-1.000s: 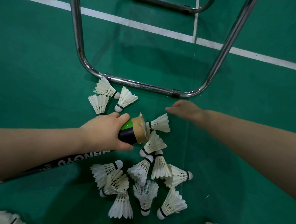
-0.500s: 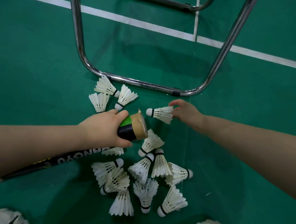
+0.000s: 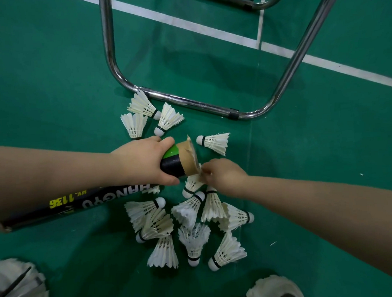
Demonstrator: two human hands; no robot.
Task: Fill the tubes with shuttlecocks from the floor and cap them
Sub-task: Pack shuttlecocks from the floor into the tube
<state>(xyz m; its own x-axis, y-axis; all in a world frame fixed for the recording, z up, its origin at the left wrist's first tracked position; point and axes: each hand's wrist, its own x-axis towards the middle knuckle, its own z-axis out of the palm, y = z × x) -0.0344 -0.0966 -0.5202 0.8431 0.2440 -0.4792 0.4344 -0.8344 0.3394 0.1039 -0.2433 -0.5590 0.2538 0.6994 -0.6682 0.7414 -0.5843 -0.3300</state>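
Note:
My left hand (image 3: 141, 160) grips a long black shuttlecock tube (image 3: 175, 163) near its open end, which is wrapped in brown tape and points right. Just below that mouth, my right hand (image 3: 226, 176) pinches the feather skirt of a white shuttlecock (image 3: 191, 186) lying on the green floor. Another shuttlecock (image 3: 214, 143) lies alone to the right of the mouth. Three more (image 3: 143, 105) sit up and to the left, and several lie heaped (image 3: 189, 216) under my hands. Whether the tube has anything inside is hidden.
A chrome chair frame (image 3: 188, 101) rests on the floor just beyond the shuttlecocks. White court lines (image 3: 184, 24) cross the green floor behind it. White shoes show at the bottom left (image 3: 16, 287) and bottom right (image 3: 273, 289).
My right hand touched the lone shuttlecock by the tube mouth, nudged it up, let it go, then dropped down onto the shuttlecock under the mouth. The left hand and tube barely moved.

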